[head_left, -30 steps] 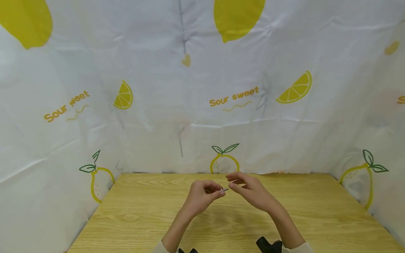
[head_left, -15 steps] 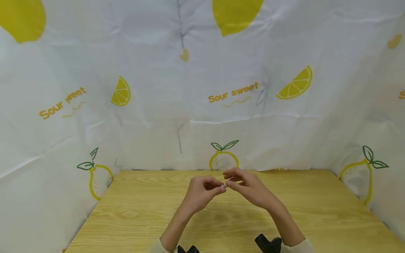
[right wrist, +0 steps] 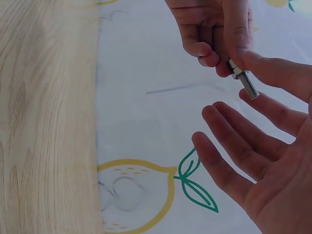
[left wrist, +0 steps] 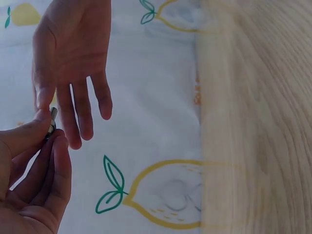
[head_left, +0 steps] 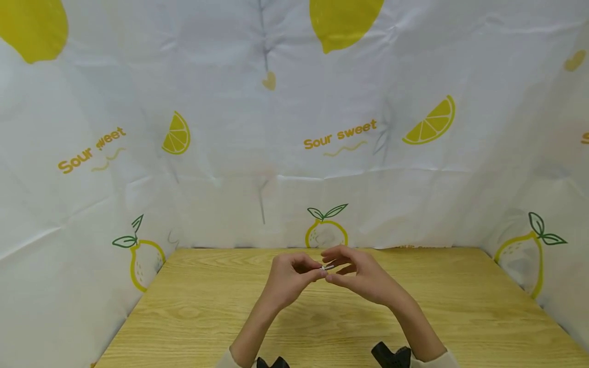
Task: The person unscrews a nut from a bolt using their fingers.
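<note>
A small silver bolt (right wrist: 250, 87) with a hex nut (right wrist: 238, 73) on its thread shows best in the right wrist view. My left hand (head_left: 286, 280) pinches it between thumb and fingertips, with the threaded end pointing toward the right hand. Over the table, my right hand (head_left: 368, 277) faces it with fingers spread and relaxed. The right thumb (right wrist: 275, 73) lies right at the nut, and the right index fingertip is beside the bolt's free end. The left fingers hide the bolt's other end.
Both hands are above a wood-grain table (head_left: 184, 312). A white cloth (head_left: 230, 204) printed with lemons hangs behind it and at both sides. Black wrist-worn devices (head_left: 391, 354) show at the lower edge of the head view.
The right thumb has dropped lower beside the left thumb, and the right fingers have moved slightly left over the bolt. The left hand keeps its pinch on the bolt.
</note>
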A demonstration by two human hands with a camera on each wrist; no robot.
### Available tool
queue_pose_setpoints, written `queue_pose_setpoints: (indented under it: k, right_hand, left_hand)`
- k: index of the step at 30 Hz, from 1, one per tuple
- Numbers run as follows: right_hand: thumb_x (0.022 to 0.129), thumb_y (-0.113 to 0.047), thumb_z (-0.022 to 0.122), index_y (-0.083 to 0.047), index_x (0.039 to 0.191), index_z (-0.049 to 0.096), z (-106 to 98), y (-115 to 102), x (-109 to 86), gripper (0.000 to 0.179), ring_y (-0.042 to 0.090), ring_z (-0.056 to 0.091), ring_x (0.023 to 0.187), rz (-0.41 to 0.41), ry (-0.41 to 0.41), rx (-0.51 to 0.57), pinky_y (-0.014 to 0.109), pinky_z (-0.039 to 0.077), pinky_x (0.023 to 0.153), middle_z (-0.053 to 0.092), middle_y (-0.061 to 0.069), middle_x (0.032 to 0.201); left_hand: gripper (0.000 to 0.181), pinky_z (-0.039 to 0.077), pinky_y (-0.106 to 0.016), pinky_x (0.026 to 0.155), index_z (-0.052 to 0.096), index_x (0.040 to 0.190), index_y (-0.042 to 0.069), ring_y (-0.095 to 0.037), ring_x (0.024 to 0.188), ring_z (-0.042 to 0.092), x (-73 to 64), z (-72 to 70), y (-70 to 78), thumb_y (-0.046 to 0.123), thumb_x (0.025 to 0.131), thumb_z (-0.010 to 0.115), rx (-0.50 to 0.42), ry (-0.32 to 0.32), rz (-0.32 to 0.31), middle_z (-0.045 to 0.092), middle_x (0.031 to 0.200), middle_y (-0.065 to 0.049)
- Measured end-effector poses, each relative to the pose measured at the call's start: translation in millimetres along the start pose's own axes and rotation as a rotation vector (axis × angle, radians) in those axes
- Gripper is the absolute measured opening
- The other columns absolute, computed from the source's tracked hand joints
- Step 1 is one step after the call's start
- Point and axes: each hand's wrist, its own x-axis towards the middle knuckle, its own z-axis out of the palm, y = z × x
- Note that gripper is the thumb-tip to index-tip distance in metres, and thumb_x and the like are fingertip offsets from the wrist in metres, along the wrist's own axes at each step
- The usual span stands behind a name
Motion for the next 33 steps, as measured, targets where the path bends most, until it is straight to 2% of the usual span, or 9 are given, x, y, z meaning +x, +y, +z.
queue_pose_setpoints:
  k: [5, 9, 14, 15, 20, 25, 28, 33]
  right_hand:
    - [0.097, -0.019, 0.074, -0.012, 0.122, 0.069, 1.1, -0.7, 0.1, 0.026, 0.021, 0.071, 0.108, -0.034, 0.028, -0.008, 0.031, 0.061, 0.090, 0.072, 0.008, 0.121]
    - [0.096, -0.018, 0.075, -0.014, 0.113, 0.072, 2.8, -0.9, 0.8, 0.017, 0.014, 0.073, 0.100, -0.058, 0.056, -0.002, 0.031, 0.061, 0.088, 0.074, 0.005, 0.112]
    - [0.095, -0.017, 0.076, -0.016, 0.107, 0.074, 5.5, -1.5, 1.2, 0.012, 0.010, 0.073, 0.093, -0.094, 0.111, 0.001, 0.031, 0.062, 0.083, 0.075, 0.001, 0.104]
    - [0.095, -0.016, 0.076, -0.016, 0.106, 0.075, 5.8, -1.4, 1.2, 0.012, 0.009, 0.072, 0.092, -0.105, 0.121, 0.002, 0.031, 0.063, 0.081, 0.075, 0.001, 0.102]
    - [0.094, -0.012, 0.076, -0.016, 0.104, 0.075, 5.2, -1.5, 0.4, 0.010, 0.008, 0.072, 0.088, -0.142, 0.147, 0.004, 0.030, 0.063, 0.078, 0.075, 0.001, 0.100]
    - [0.094, -0.012, 0.076, -0.016, 0.103, 0.075, 4.7, -0.7, 0.5, 0.009, 0.008, 0.072, 0.087, -0.135, 0.161, -0.003, 0.030, 0.063, 0.077, 0.076, 0.002, 0.099]
    - [0.095, -0.012, 0.076, -0.016, 0.103, 0.076, 4.8, 0.1, 0.3, 0.009, 0.008, 0.072, 0.086, -0.130, 0.166, -0.007, 0.029, 0.063, 0.077, 0.076, 0.001, 0.099]
    - [0.094, -0.011, 0.076, -0.015, 0.103, 0.076, 4.7, -0.2, 0.0, 0.010, 0.008, 0.072, 0.086, -0.128, 0.170, -0.003, 0.029, 0.063, 0.077, 0.076, 0.002, 0.099]
  left_hand:
    - [0.011, 0.059, -0.024, 0.065, 0.082, 0.089, 0.010, -0.022, 0.072, 0.074, -0.5, -1.7, 1.3, 0.021, 0.088, 0.084, -0.032, -0.004, -0.025, 0.078, 0.084, -0.009]
    - [0.011, 0.059, -0.023, 0.066, 0.082, 0.090, 0.009, -0.022, 0.072, 0.074, -0.5, -1.8, 1.9, 0.020, 0.088, 0.084, -0.050, -0.002, -0.024, 0.079, 0.084, -0.011]
    - [0.010, 0.062, -0.025, 0.069, 0.082, 0.092, 0.008, -0.016, 0.070, 0.074, -0.6, -1.6, 4.2, 0.017, 0.088, 0.083, -0.089, -0.010, -0.015, 0.079, 0.085, -0.012]
    - [0.009, 0.062, -0.026, 0.070, 0.082, 0.092, 0.007, -0.020, 0.071, 0.075, -0.6, -1.5, 4.5, 0.016, 0.088, 0.083, -0.097, -0.012, -0.010, 0.079, 0.086, -0.013]
    - [0.010, 0.065, -0.032, 0.075, 0.083, 0.096, 0.008, -0.022, 0.075, 0.076, -0.9, -2.0, 6.8, 0.016, 0.090, 0.081, -0.105, -0.024, 0.001, 0.080, 0.090, -0.014]
    - [0.011, 0.063, -0.026, 0.074, 0.083, 0.101, 0.009, -0.032, 0.083, 0.077, -1.7, -4.6, 9.0, 0.014, 0.092, 0.079, -0.103, -0.042, -0.003, 0.081, 0.096, -0.012]
    - [0.012, 0.062, -0.025, 0.074, 0.083, 0.103, 0.009, -0.025, 0.082, 0.078, -2.4, -5.4, 10.3, 0.012, 0.092, 0.078, -0.098, -0.052, 0.000, 0.080, 0.099, -0.011]
    - [0.012, 0.063, -0.026, 0.075, 0.083, 0.102, 0.009, -0.009, 0.081, 0.076, -3.4, -6.0, 12.3, 0.011, 0.092, 0.079, -0.052, -0.059, 0.058, 0.081, 0.100, -0.010]
